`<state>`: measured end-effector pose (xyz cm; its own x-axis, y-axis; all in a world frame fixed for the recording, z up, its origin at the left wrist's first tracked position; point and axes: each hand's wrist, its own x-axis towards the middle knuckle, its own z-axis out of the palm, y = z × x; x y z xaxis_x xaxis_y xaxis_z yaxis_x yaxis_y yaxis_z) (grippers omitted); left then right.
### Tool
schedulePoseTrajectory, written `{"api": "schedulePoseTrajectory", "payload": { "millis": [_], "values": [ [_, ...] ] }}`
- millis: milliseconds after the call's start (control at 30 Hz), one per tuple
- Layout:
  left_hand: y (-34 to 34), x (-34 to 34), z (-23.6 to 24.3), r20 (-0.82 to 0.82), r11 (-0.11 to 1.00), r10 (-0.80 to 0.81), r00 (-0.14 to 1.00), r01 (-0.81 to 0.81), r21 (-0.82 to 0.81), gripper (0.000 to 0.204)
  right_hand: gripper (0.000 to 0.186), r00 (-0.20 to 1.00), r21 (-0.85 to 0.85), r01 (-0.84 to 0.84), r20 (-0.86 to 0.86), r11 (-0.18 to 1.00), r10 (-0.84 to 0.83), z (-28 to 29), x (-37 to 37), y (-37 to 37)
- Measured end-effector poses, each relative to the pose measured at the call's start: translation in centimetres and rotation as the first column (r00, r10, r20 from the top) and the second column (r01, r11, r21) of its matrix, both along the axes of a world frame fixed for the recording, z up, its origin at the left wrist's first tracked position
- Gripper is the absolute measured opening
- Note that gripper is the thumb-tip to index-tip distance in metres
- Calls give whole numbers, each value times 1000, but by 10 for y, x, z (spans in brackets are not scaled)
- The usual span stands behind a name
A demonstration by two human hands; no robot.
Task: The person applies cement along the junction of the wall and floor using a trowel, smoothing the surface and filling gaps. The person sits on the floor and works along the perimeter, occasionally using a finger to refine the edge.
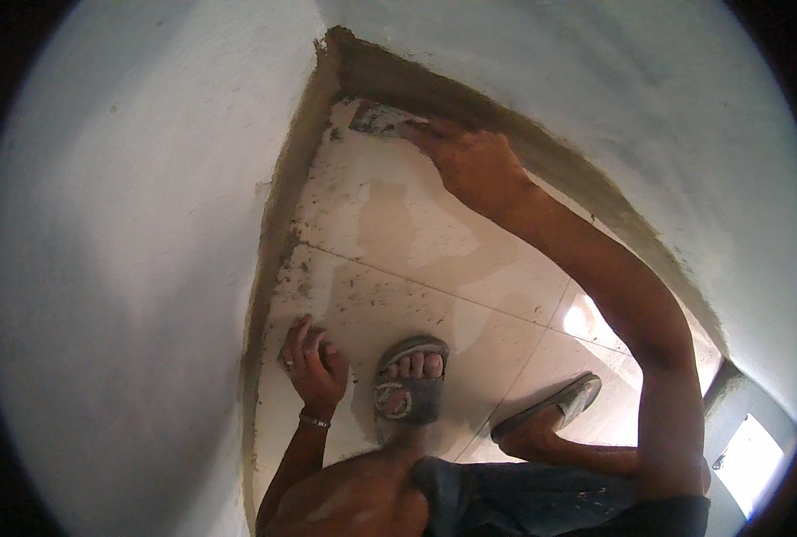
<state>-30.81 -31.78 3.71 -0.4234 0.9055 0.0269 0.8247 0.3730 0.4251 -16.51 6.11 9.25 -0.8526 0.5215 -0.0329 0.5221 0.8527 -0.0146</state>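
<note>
My right hand (470, 157) is stretched to the far corner, its fingers gripping a flat grey metal scraper (373, 119) smeared with dark material. The scraper lies at the foot of the wall, beside a rough grey-brown mortar band (541, 127) that runs along both walls and meets in the corner. My left hand (313, 362), with a ring and a bracelet, is low at the left, near that band and over the tile, fingers slightly bent and apart, holding nothing.
Cream floor tiles (425, 259) carry dark specks and crumbs. White walls rise at the left (130, 224) and right (640, 98). My sandalled feet (412, 394) (550, 412) are on the tiles. A bright opening (747, 461) shows at the lower right.
</note>
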Motion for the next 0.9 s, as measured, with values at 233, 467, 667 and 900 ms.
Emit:
{"api": "schedulePoseTrajectory", "payload": {
  "millis": [233, 467, 667, 900],
  "values": [
    [0, -1, 2, 27, 1000, 5, 1000, -5, -7, 30, 56, 1000, -54, -8, 25, 998, 9, -2, -3, 8],
    [-2, -2, 0, -12, 1000, -19, 1000, 19, 15, 31, 54, 999, -20, -16, 48, 1000, 17, 1, -29, 8],
    [0, 2, 0, -6, 999, 16, 1000, -17, -33, 31, 50, 999, -45, -15, -37, 999, 13, -11, -31, 8],
    [5, 2, 2, -21, 1000, 8, 1000, -8, -19, 29, 46, 999, -3, -15, 35, 1000, 15, -4, -28, 7]
  ]
}}
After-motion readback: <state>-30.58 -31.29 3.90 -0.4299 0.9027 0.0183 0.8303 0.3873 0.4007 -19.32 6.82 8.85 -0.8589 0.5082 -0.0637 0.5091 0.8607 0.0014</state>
